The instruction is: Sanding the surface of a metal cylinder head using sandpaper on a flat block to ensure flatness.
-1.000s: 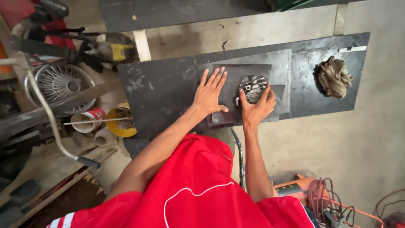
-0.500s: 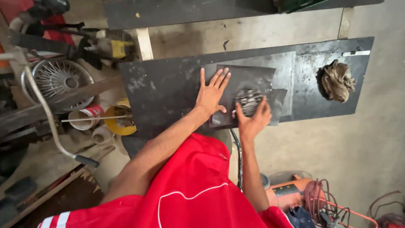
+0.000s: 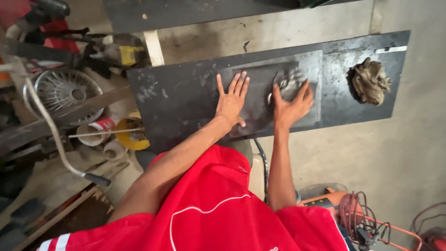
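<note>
Grey, stiff sheet-metal panel (image 3: 260, 100) at frame centre: left hand (image 3: 231, 101) spread flat; right hand (image 3: 290, 104) presses steel wool (image 3: 290, 81); probably sharp-edged.

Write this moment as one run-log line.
left hand: flat on metal sheet, fingers spread | right hand: pressing scrubbing pad on sheet | rag: apart, on dark board

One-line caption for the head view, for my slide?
Left hand pressed flat on a dark metal sheet while the right hand holds a steel-wool pad against it.
</note>
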